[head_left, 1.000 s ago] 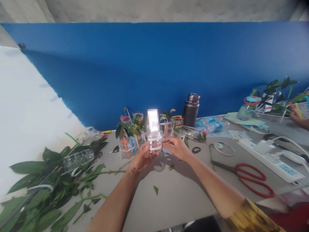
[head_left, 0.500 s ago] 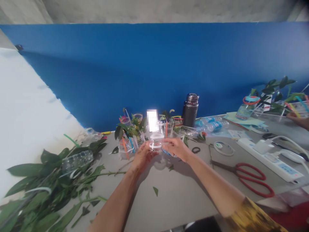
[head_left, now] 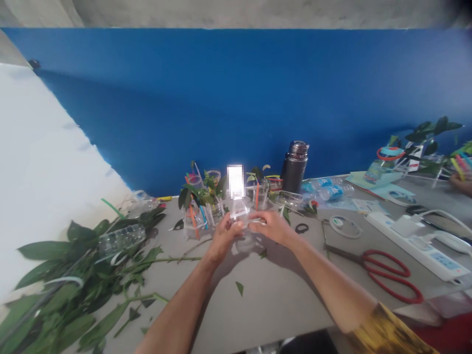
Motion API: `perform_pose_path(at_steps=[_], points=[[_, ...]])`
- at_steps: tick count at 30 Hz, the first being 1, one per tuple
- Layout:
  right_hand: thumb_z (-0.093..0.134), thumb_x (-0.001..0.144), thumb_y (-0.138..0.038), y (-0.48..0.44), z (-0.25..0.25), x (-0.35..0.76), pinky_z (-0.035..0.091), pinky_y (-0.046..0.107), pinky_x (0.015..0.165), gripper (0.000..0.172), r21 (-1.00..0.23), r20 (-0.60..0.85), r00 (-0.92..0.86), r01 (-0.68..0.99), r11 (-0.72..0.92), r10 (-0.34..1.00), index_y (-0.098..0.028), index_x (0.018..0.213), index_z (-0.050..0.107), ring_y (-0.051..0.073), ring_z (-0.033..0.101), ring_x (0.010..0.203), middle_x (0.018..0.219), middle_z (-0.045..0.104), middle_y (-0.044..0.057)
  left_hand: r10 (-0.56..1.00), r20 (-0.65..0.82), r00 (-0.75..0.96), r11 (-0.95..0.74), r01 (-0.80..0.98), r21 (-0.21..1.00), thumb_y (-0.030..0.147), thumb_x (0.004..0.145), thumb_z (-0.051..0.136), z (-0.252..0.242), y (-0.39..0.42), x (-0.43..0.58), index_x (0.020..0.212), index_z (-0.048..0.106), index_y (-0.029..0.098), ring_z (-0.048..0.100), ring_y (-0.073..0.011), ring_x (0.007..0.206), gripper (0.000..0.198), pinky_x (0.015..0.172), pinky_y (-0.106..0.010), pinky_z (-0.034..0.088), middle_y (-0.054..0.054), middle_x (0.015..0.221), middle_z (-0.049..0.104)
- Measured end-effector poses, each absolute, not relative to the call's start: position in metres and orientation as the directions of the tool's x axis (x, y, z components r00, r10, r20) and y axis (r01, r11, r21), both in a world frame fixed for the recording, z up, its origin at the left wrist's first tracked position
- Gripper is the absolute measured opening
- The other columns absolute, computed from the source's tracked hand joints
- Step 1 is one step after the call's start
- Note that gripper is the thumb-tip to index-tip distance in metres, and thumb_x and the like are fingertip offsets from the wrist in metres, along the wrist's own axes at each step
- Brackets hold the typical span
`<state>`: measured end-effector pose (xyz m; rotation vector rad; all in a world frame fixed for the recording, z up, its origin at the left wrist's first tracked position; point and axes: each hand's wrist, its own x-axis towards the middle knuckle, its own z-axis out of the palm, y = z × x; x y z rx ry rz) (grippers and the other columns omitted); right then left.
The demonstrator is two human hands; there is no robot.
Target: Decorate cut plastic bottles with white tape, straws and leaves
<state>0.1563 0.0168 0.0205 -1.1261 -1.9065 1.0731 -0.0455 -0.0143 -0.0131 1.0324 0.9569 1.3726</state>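
Note:
In the head view, my left hand is closed around the lower left side of a clear plastic bottle. Its upper part is covered by a bright pixelated patch. A white band crosses the bottle just above my fingers. My right hand is at the bottle's right side, thumb and fingers pinched on a thin whitish strip. Whether that strip joins the band is too small to tell. Behind my left hand stand clear cups with coloured straws and leafy sprigs.
Leafy branches and a clear ridged bottle lie at left. A dark thermos stands by the blue wall. Red-handled scissors, a white power strip and labelled bottles are on the right. Another person's hand shows far right.
The bottle has risen slightly between my hands, and my left thumb now lies across its front. A blue patch by my right fingers is gone from sight. The view has shifted slightly.

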Motion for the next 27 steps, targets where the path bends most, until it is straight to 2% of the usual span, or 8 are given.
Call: perform_pose_path(at_steps=[2, 4, 8, 13, 21, 27], points=[[0.078, 0.083, -0.042, 0.016, 0.019, 0.155, 0.053, 0.035, 0.086, 0.044, -0.854, 0.133, -0.406, 0.416, 0.312, 0.904, -0.018, 0.12, 0.081, 0.027, 0.073, 0.098, 0.108, 0.081, 0.009, 1.0, 0.031, -0.008, -0.031, -0.315, 0.949, 0.053, 0.065, 0.099, -0.012, -0.014, -0.046, 0.116, 0.073, 0.019, 0.074, -0.0243, 0.091, 0.066, 0.078, -0.035, 0.059, -0.01, 0.107, 0.077], [0.077, 0.085, -0.042, 0.015, 0.019, 0.155, 0.053, 0.035, 0.087, 0.045, -0.827, 0.149, -0.373, 0.461, 0.322, 0.916, -0.019, 0.123, 0.079, 0.028, 0.073, 0.101, 0.111, 0.081, 0.01, 0.999, 0.022, -0.045, -0.036, -0.356, 0.934, 0.048, 0.064, 0.099, -0.009, -0.013, -0.046, 0.114, 0.072, 0.02, 0.074, -0.0252, 0.096, 0.063, 0.081, -0.035, 0.059, -0.01, 0.108, 0.077], [0.065, 0.092, -0.041, 0.013, 0.024, 0.159, 0.05, 0.031, 0.08, 0.031, -0.795, 0.174, -0.417, 0.475, 0.377, 0.892, -0.018, 0.102, 0.084, 0.023, 0.071, 0.087, 0.093, 0.08, 0.006, 0.994, 0.02, -0.11, -0.058, -0.352, 0.934, 0.045, 0.061, 0.099, -0.007, -0.011, -0.049, 0.111, 0.072, 0.022, 0.072, -0.0259, 0.101, 0.061, 0.082, -0.035, 0.057, -0.01, 0.109, 0.075], [0.062, 0.093, -0.042, 0.008, 0.032, 0.162, 0.04, 0.027, 0.066, 0.034, -0.759, 0.102, -0.416, 0.555, 0.341, 0.904, -0.019, 0.096, 0.086, 0.017, 0.062, 0.073, 0.078, 0.075, 0.003, 0.985, 0.044, -0.167, -0.084, -0.242, 0.967, 0.045, 0.061, 0.097, -0.009, -0.008, -0.052, 0.113, 0.071, 0.024, 0.071, -0.024, 0.096, 0.062, 0.077, -0.033, 0.054, -0.009, 0.109, 0.075], [0.064, 0.087, -0.044, 0.003, 0.034, 0.161, 0.036, 0.026, 0.06, 0.034, -0.83, 0.089, -0.51, 0.436, 0.347, 0.856, -0.015, 0.081, 0.082, 0.014, 0.05, 0.064, 0.066, 0.062, 0.0, 0.941, 0.097, -0.325, -0.135, -0.096, 0.986, 0.044, 0.058, 0.096, -0.007, -0.008, -0.054, 0.104, 0.07, 0.02, 0.067, -0.0204, 0.082, 0.058, 0.071, -0.03, 0.05, -0.005, 0.093, 0.074], [0.066, 0.085, -0.045, 0.005, 0.037, 0.164, 0.032, 0.026, 0.056, 0.034, -0.852, 0.049, -0.535, 0.418, 0.314, 0.843, -0.015, 0.081, 0.083, 0.012, 0.043, 0.06, 0.061, 0.056, -0.001, 0.945, 0.071, -0.319, -0.132, -0.174, 0.976, 0.038, 0.061, 0.096, -0.016, -0.003, -0.056, 0.103, 0.072, 0.02, 0.068, -0.0202, 0.079, 0.052, 0.066, -0.028, 0.049, -0.005, 0.092, 0.075]])
